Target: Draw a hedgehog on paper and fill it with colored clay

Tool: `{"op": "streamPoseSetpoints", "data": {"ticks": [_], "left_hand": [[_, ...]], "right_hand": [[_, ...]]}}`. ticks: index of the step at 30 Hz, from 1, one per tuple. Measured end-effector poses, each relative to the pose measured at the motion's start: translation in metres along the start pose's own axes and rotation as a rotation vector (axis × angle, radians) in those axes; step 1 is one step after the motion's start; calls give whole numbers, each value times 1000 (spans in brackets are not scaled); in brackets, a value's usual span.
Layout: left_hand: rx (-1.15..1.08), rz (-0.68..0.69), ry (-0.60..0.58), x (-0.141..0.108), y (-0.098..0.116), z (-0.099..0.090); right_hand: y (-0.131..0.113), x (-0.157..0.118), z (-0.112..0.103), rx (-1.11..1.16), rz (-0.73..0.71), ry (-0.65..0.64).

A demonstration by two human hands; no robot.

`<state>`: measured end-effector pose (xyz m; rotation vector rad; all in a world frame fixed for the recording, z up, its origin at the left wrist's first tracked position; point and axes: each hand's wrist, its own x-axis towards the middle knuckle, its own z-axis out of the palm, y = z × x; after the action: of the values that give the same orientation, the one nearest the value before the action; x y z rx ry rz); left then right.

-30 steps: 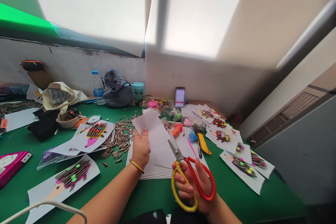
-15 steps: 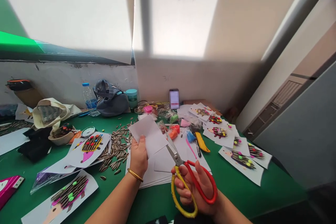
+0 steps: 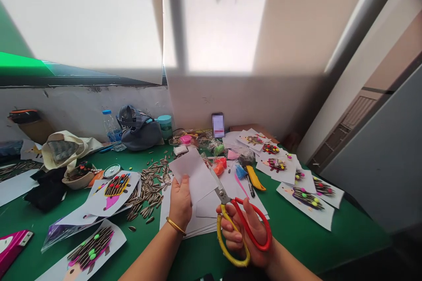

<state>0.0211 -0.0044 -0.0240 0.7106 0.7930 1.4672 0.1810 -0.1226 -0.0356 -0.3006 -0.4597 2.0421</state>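
Note:
My left hand [image 3: 180, 203], with a gold bangle [image 3: 176, 226] on the wrist, holds a white paper sheet [image 3: 190, 176] upright by its lower edge. My right hand [image 3: 245, 232] grips scissors [image 3: 224, 196] with red and yellow loop handles. Their steel blades point up and to the left, reaching the right edge of the held sheet. Below both hands lies a stack of white paper [image 3: 211, 215], partly hidden by the held sheet and my right hand.
Striped sunflower seeds [image 3: 151, 189] are heaped on the green table [image 3: 329, 232] left of the stack. Several paper hedgehog pictures [image 3: 115, 191] with seed spines and coloured beads lie on both sides. A yellow craft knife [image 3: 254, 178], a phone [image 3: 218, 125], and a water bottle [image 3: 112, 127] stand farther back.
The whole view has turned and levelled, so the table shifts within the frame. The held sheet has come closer to the scissor blades, while my grips remain the same.

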Motion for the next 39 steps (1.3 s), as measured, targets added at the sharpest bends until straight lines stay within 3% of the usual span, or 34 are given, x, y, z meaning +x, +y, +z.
{"op": "streamPoseSetpoints", "data": {"ticks": [15,22,35,39], "left_hand": [[-66,-102,57,-4,6,1],[-74,-203,-27,-6,3,1],[-81,-214,-3,-2,7,0],[-70,-280,-27,-4,7,1]], "right_hand": [[2,-3,-6,-35,12,25],[-2,-2,1,-49,26,38],[-9,-6,-2,-70,47,-5],[-9,-5,-3,-63,34,17]]}}
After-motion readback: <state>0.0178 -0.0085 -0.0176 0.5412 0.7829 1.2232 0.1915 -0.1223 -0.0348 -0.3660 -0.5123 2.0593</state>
